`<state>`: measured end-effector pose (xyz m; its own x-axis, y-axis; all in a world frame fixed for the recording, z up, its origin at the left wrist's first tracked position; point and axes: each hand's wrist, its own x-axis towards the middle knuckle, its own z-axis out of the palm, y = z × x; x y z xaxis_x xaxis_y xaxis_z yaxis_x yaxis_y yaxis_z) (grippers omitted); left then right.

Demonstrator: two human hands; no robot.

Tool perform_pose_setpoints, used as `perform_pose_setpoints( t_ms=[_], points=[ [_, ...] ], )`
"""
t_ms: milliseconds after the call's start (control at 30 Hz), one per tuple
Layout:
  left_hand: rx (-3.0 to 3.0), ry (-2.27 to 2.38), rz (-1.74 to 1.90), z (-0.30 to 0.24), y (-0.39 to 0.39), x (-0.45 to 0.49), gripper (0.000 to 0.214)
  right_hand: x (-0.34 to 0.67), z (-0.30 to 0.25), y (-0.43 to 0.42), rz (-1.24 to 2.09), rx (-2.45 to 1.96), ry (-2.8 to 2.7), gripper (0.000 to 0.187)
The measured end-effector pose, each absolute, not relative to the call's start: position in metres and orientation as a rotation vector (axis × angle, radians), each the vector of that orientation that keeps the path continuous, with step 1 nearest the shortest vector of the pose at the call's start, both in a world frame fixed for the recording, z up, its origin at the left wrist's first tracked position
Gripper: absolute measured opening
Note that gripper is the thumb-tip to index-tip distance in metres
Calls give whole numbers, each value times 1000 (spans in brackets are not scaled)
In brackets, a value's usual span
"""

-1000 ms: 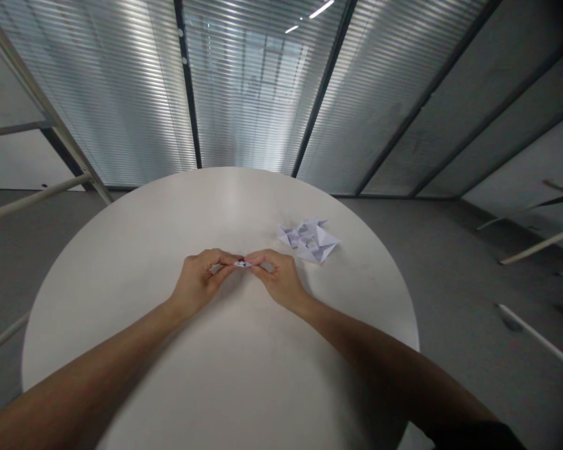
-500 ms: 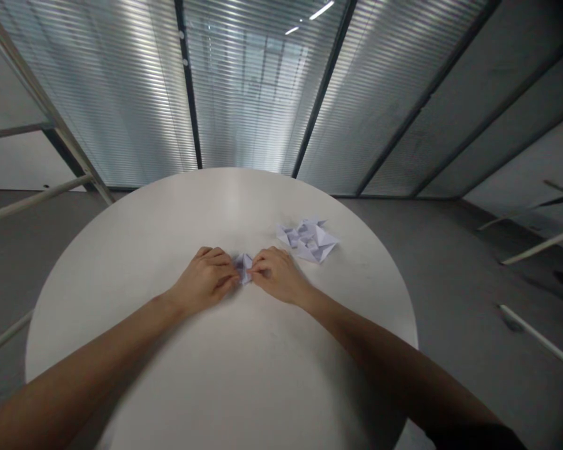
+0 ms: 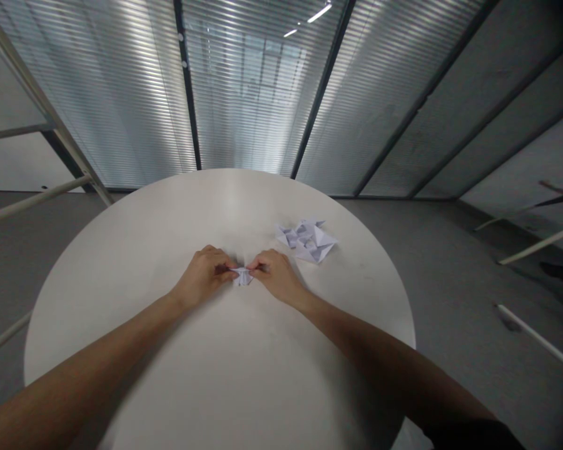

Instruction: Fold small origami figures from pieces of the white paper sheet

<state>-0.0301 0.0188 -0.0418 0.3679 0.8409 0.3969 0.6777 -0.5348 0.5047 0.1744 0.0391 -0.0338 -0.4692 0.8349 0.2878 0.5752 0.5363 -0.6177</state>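
A small folded piece of white paper [image 3: 243, 277] sits between my two hands near the middle of the round white table [image 3: 169, 212]. My left hand [image 3: 204, 277] pinches its left side with curled fingers. My right hand [image 3: 273, 275] pinches its right side the same way. Most of the paper is hidden by my fingertips. The paper rests on or just above the tabletop; I cannot tell which.
A small pile of folded white paper shapes [image 3: 307, 240] lies on the table to the right of my right hand. Window blinds and dark frames stand behind the table. Pale bars [image 3: 32, 200] rise at the left, grey floor surrounds the table.
One second ago the paper was held slightly raised as a thin strip between my fingertips. Both hands then dropped towards the table and now pinch it low, close together.
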Motion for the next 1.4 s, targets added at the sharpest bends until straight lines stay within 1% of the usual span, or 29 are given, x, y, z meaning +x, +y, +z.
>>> perform_pose_setpoints(
  t_ms=[100,233,300,400,567,733,833,967,1033,1133,1200,1300,1400],
  points=[
    [2598,1288,867,-36,15,-33,11,179,-33,39,484,-1059,-2324,15],
    [2918,1209,655,-20,4,-33,17,188,-27,34,270,-931,-2568,22],
    [3019,1160,570,-16,1,-31,18,191,-24,32,198,-885,-2633,22],
    [3125,1142,520,-19,3,-29,24,194,-24,32,189,-843,-2650,20],
    [3279,1072,511,-27,9,-29,24,192,-33,39,175,-752,-2640,30],
    [3296,1095,547,-25,6,-29,18,187,-36,38,-24,-720,-2582,17],
    [3222,1092,617,-28,7,-30,17,184,-35,36,-60,-779,-2537,16],
    [2948,1190,802,-33,10,-30,18,182,-34,34,84,-809,-2524,17],
    [2844,1206,834,-33,11,-29,19,181,-31,33,235,-803,-2475,17],
    [2664,1160,918,-28,10,-26,18,179,-26,34,471,-820,-2306,10],
    [2467,1164,1081,-24,10,-26,16,180,-23,37,563,-855,-2174,7],
    [2086,1289,1400,-21,16,-32,13,187,-20,50,654,-909,-1923,10],
    [1723,1297,1620,-24,24,-41,10,198,-20,63,849,-964,-1661,13]
  ],
)
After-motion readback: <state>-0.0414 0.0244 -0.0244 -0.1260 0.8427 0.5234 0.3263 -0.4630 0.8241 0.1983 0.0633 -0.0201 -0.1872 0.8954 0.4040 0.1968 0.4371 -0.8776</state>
